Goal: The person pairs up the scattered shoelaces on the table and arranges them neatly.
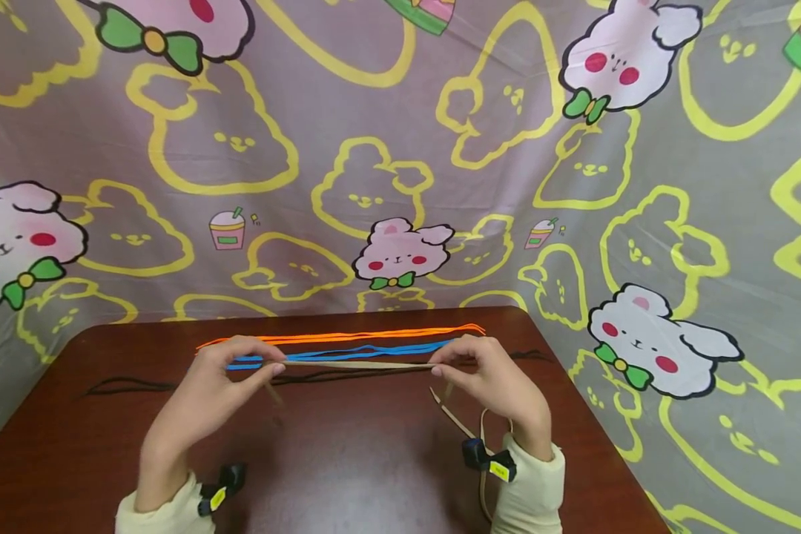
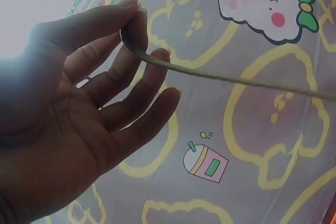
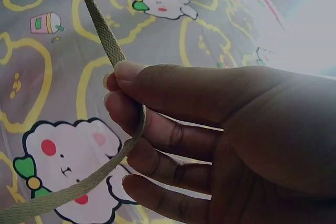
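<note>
A flat beige shoelace [image 1: 357,364] is stretched level between the two hands above the table. The left hand [image 1: 223,378] pinches it between thumb and forefinger; in the left wrist view the lace [image 2: 220,77] bends over the fingers and trails off. At the other side the right hand [image 1: 490,374] pinches it the same way, its lace [image 3: 102,24] showing a woven texture in the right wrist view. From the right hand a tail of the lace [image 1: 457,421] hangs down and loops near the wrist.
Behind the hands, orange laces [image 1: 340,336], blue laces [image 1: 367,350] and a dark lace [image 1: 133,384] lie stretched across the brown table [image 1: 347,460]. A patterned cloth [image 1: 400,111] hangs close behind and to the right. Each wrist wears a small black camera [image 1: 487,458].
</note>
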Action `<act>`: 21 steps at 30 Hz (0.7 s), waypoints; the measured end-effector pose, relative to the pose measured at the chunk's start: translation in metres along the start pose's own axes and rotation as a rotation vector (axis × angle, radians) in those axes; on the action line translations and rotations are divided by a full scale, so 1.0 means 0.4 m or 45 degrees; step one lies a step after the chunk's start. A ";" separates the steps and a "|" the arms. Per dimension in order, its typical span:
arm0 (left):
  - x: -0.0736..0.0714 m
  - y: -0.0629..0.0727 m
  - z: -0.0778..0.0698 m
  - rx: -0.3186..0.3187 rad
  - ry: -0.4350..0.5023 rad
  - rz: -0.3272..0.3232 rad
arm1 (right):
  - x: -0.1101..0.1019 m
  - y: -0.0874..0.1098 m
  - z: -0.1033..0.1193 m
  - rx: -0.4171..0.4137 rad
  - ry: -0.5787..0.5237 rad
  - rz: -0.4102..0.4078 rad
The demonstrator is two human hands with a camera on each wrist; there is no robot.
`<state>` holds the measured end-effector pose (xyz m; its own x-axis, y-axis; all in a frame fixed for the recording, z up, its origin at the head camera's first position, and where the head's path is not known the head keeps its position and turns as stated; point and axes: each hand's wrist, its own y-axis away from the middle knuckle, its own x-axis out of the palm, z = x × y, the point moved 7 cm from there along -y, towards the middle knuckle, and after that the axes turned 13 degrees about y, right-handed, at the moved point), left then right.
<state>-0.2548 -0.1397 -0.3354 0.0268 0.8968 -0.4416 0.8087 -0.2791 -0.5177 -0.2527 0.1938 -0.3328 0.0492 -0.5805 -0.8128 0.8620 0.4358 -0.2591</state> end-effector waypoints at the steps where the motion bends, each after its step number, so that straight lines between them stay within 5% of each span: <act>1: -0.003 0.000 0.002 0.001 -0.006 -0.008 | 0.000 0.000 -0.005 0.014 -0.003 0.002; 11: -0.029 0.010 0.015 -0.053 -0.076 -0.033 | -0.008 0.007 -0.053 0.155 -0.062 0.024; 21: -0.052 0.015 0.054 -0.146 -0.118 -0.045 | -0.032 0.020 -0.084 0.137 0.034 -0.069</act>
<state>-0.2630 -0.1676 -0.3451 -0.0525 0.8684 -0.4931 0.8703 -0.2024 -0.4491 -0.2634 0.2280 -0.3419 -0.0112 -0.5820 -0.8131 0.9121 0.3273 -0.2468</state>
